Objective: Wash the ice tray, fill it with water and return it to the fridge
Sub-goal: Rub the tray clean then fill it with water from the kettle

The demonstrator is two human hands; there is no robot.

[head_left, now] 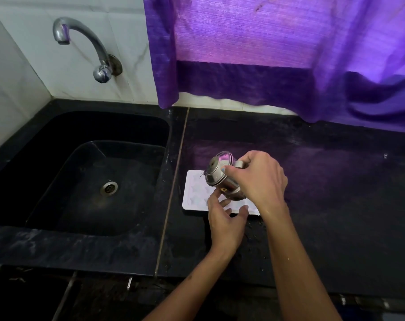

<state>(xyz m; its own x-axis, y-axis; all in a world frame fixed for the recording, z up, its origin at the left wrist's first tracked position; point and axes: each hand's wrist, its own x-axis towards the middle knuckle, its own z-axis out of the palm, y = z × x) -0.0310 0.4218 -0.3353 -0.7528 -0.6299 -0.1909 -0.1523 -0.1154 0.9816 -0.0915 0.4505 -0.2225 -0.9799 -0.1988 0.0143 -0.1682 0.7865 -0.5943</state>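
— Both hands busy?
— Yes. My right hand [257,179] is gripping a tilted steel cup [222,176] over the ice tray [196,193] on the tabletop [324,181]; my left hand [227,222] is resting loose-fingered on the tray.

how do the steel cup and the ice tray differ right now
The steel cup is shiny metal, held tipped over in the right hand; the ice tray is white and lies flat on the counter. The cup is round, the tray rectangular. The left hand steadies the tray's near edge.
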